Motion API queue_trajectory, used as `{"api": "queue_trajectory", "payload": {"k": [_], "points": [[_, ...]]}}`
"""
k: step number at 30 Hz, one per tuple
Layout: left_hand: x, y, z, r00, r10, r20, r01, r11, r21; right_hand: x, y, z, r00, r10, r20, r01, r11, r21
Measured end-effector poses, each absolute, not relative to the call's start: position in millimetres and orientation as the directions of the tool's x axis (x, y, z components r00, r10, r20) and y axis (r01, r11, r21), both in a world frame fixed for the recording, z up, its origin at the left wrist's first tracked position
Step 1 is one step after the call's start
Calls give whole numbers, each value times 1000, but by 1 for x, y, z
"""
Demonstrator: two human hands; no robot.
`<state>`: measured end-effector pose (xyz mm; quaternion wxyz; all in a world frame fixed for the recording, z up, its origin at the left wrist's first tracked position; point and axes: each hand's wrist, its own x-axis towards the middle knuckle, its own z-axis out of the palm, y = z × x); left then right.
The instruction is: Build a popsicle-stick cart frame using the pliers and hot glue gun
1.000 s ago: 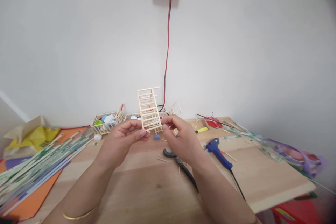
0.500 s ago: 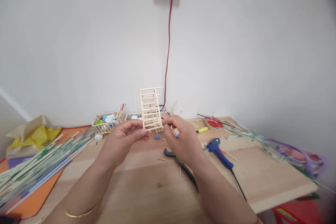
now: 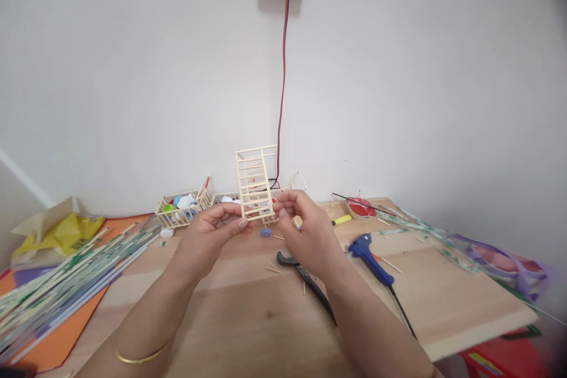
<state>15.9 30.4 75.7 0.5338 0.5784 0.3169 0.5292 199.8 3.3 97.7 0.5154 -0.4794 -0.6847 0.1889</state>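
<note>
A small ladder-like frame of thin wooden sticks (image 3: 255,184) is held up over the table, tilted slightly, its rungs facing me. My left hand (image 3: 218,229) pinches its lower left corner between thumb and fingers. At the lower right corner, my right hand (image 3: 305,230) has its thumb and curled fingertips closed on the edge; the exact contact is partly hidden. Beneath the right wrist lies a black-handled cutter (image 3: 310,286). A blue glue gun (image 3: 371,260) rests to the right of that hand. Under the frame is a blue bottle cap (image 3: 265,232).
Behind my left hand stands a stick basket (image 3: 177,212) with colourful caps. Bundled sticks (image 3: 80,277) cover an orange sheet on the left. A red dish (image 3: 361,208), a yellow-handled tool (image 3: 341,220) and green-white strips (image 3: 416,221) lie at the back right. A red-black cord (image 3: 283,88) hangs down the wall.
The stick frame has turned slightly, and a back stick shows more at its upper right. My right fingers have curled and shifted a little at the corner. My left hand keeps its hold.
</note>
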Motion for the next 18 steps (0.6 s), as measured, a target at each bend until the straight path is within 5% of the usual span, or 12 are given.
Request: {"api": "queue_trajectory", "payload": {"k": [4, 12, 18], "points": [[17, 32, 75, 230, 926, 300, -179, -263, 948, 202, 4, 101, 13, 856, 517, 415, 466, -782], [12, 31, 77, 180, 917, 356, -122, -338, 933, 217, 7, 106, -39, 749, 661, 499, 588, -637], [6, 30, 81, 153, 904, 398, -125, -382, 916, 235, -14, 121, 101, 707, 700, 499, 572, -651]]}}
